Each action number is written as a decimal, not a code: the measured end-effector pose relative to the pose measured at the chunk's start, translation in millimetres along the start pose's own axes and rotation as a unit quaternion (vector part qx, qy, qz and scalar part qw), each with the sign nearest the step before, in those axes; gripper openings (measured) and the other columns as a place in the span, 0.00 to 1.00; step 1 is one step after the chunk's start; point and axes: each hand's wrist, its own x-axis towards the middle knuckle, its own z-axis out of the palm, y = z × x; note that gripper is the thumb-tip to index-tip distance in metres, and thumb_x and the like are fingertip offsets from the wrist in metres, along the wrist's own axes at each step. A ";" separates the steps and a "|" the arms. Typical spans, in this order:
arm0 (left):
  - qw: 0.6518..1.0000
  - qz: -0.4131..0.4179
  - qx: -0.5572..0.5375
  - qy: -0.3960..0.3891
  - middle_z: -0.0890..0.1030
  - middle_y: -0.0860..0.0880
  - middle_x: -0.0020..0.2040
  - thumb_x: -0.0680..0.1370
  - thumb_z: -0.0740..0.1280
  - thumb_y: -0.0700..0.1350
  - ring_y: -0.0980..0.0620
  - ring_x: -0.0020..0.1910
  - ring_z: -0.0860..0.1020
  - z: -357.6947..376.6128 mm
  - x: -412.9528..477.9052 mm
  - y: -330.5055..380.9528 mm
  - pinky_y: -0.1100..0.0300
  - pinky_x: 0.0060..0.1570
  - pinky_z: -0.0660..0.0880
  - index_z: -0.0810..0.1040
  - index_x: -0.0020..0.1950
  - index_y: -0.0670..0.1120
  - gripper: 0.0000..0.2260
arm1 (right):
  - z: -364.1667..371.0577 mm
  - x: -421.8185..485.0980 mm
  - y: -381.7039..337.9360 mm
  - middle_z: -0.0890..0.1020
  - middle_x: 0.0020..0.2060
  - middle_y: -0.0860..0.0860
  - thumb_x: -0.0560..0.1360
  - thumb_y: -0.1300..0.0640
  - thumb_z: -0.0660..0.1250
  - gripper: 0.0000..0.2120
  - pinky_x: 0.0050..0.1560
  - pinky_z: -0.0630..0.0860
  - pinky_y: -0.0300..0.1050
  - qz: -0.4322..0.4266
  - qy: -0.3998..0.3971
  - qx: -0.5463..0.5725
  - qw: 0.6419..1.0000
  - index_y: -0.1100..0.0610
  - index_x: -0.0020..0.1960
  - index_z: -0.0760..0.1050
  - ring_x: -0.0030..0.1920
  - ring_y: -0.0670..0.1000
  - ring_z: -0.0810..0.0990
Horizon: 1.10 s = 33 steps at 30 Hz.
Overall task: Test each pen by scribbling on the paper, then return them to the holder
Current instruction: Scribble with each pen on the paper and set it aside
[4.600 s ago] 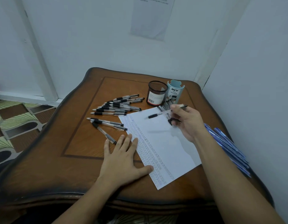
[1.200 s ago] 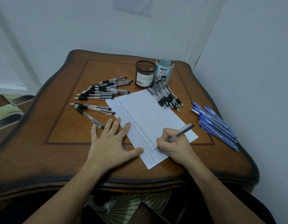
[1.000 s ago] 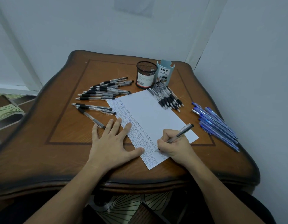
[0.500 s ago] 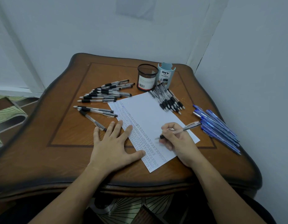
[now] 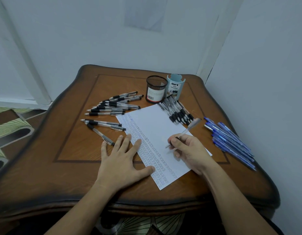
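While right hand (image 5: 189, 150) pinches a pen (image 5: 189, 128) over the paper (image 5: 155, 126), left hand (image 5: 120, 160) flat, fingers spread, on brown wooden table (image 5: 70, 150) (white corner walls (image 5: 79, 39) behind).

The picture is dim and bluish, with soft, even light and only a faint shadow beneath the right hand (image 5: 189, 150). Wide-angle distortion bows the surface (image 5: 70, 150) at its edges, and the bottom of the frame sinks into darkness.
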 end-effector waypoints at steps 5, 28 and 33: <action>1.000 0.001 0.004 -0.003 0.41 0.54 0.81 0.64 0.40 0.82 0.52 0.79 0.38 0.2 0.2 -0.7 0.36 0.71 0.34 0.43 0.79 0.63 0.46 | 1.8 3.0 -5.3 0.81 0.37 0.59 0.76 0.71 0.66 0.26 0.28 0.72 0.40 0.013 -0.016 -0.004 1.000 0.52 0.69 0.67 0.33 0.52 0.77; 1.000 0.002 0.007 -0.014 0.39 0.55 0.80 0.67 0.43 0.82 0.52 0.78 0.37 -2.6 0.8 0.4 0.36 0.71 0.32 0.41 0.78 0.63 0.44 | 14.4 1.3 -17.7 0.82 0.41 0.58 0.84 0.50 0.54 0.13 0.23 0.68 0.37 0.016 0.060 0.008 0.998 0.44 0.64 0.74 0.28 0.50 0.75; 1.000 0.004 0.005 -0.012 0.39 0.55 0.80 0.66 0.42 0.82 0.52 0.78 0.37 -1.2 0.6 -1.3 0.36 0.71 0.32 0.41 0.78 0.63 0.45 | 16.4 0.9 -20.5 0.81 0.42 0.60 0.83 0.48 0.54 0.12 0.21 0.70 0.37 0.017 0.081 0.004 0.997 0.49 0.60 0.73 0.27 0.51 0.76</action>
